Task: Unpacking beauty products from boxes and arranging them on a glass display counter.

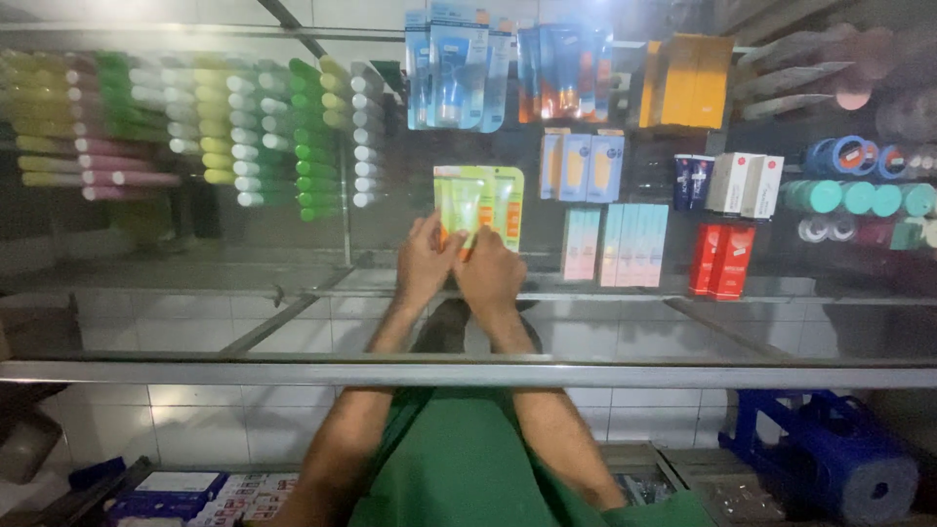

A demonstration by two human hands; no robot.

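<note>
Both hands, left hand [424, 262] and right hand [490, 273], grip the near edge of a flat green-and-yellow pack [480, 200] with orange patches, lying on the glass shelf [293, 283] among boxes. The fingers hide its lower part. Far left, the rows of tubes [195, 117] are blurred.
</note>
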